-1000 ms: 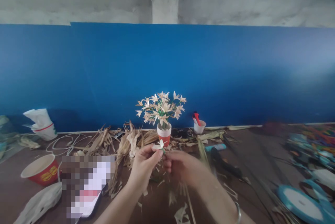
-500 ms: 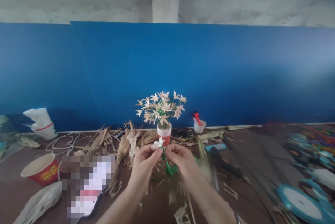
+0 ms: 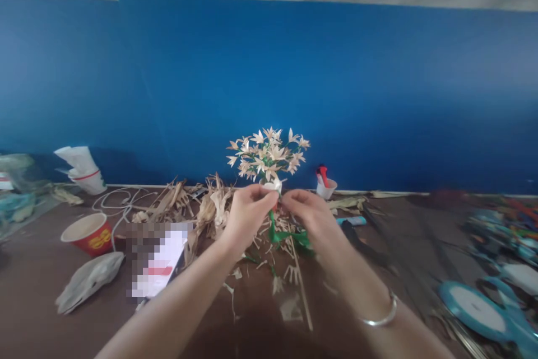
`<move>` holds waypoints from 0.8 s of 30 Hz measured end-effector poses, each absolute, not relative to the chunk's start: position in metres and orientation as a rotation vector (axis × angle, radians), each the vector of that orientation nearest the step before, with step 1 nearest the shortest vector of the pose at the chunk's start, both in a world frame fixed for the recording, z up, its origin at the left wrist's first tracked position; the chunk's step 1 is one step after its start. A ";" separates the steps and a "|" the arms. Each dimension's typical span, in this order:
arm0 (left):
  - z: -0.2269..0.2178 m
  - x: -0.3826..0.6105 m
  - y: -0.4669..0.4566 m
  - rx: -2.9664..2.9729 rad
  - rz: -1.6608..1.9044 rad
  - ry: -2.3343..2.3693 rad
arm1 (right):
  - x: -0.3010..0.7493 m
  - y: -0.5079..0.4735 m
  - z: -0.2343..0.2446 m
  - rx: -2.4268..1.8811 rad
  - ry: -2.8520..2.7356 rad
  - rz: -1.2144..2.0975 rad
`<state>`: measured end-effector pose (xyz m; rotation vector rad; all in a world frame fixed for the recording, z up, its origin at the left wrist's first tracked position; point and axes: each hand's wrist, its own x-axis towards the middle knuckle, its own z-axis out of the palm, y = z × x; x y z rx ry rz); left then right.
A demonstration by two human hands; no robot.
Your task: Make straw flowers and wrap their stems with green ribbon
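Note:
My left hand point(image 3: 251, 210) pinches a small white flower point(image 3: 274, 185) near its base, its petals poking up past the thumb. Close on the right, the fingers of my right hand point(image 3: 310, 210) are pressed together at the flower's base, on what looks like the top of a green tape point(image 3: 279, 233). That tape hangs beneath both hands and curls off to the right; its exact grip is hidden by the fingers. Right behind stands a bunch of pale handmade flowers point(image 3: 271, 154) with green stems, its pot mostly covered by my hands.
Dried husks point(image 3: 205, 205) lie behind my left hand, with scraps strewn below. A red paper bowl point(image 3: 90, 238), a phone point(image 3: 166, 261) and a plastic bag point(image 3: 90, 280) are at left. A white cup point(image 3: 327, 188) stands behind; a blue ribbon roll point(image 3: 473, 308) lies at right.
The view has tilted down and shifted slightly left. Both hands have reached farther forward with the white flower, which now overlaps the pot. More of the green tape shows below them.

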<state>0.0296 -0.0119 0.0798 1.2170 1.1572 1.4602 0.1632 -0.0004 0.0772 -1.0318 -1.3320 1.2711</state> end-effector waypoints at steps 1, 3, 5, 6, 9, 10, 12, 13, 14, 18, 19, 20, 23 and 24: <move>0.091 0.030 -0.007 1.253 1.455 1.137 | 0.166 0.005 0.087 -1.004 -1.322 1.305; 0.113 0.030 0.004 1.350 1.439 1.098 | 0.173 0.016 0.105 -0.905 -1.362 1.325; 0.134 0.030 0.013 1.447 1.443 1.047 | 0.179 0.026 0.122 -0.823 -1.396 1.334; 0.144 0.031 0.017 1.501 1.430 1.043 | 0.182 0.029 0.130 -0.790 -1.412 1.330; 0.166 0.032 0.025 1.583 1.367 1.059 | 0.188 0.036 0.145 -0.744 -1.444 1.332; 0.171 0.032 0.026 1.598 1.344 1.058 | 0.189 0.036 0.149 -0.738 -1.449 1.336; 0.177 0.033 0.028 1.609 1.331 1.059 | 0.189 0.036 0.152 -0.724 -1.445 1.334; 0.179 0.034 0.028 1.612 1.334 1.061 | 0.189 0.036 0.153 -0.717 -1.436 1.326; 0.180 0.035 0.028 1.616 1.340 1.061 | 0.189 0.035 0.153 -0.714 -1.426 1.316; 0.181 0.037 0.030 1.603 1.364 1.060 | 0.188 0.036 0.151 -0.719 -1.427 1.273; 0.180 0.037 0.030 1.591 1.367 1.056 | 0.188 0.036 0.151 -0.723 -1.434 1.253; 0.178 0.037 0.029 1.581 1.376 1.050 | 0.188 0.035 0.149 -0.732 -1.440 1.225; 0.168 0.037 0.020 1.588 1.448 1.023 | 0.184 0.027 0.142 -0.811 -1.421 1.076; 0.161 0.037 0.015 1.603 1.479 1.024 | 0.182 0.022 0.137 -0.855 -1.408 1.011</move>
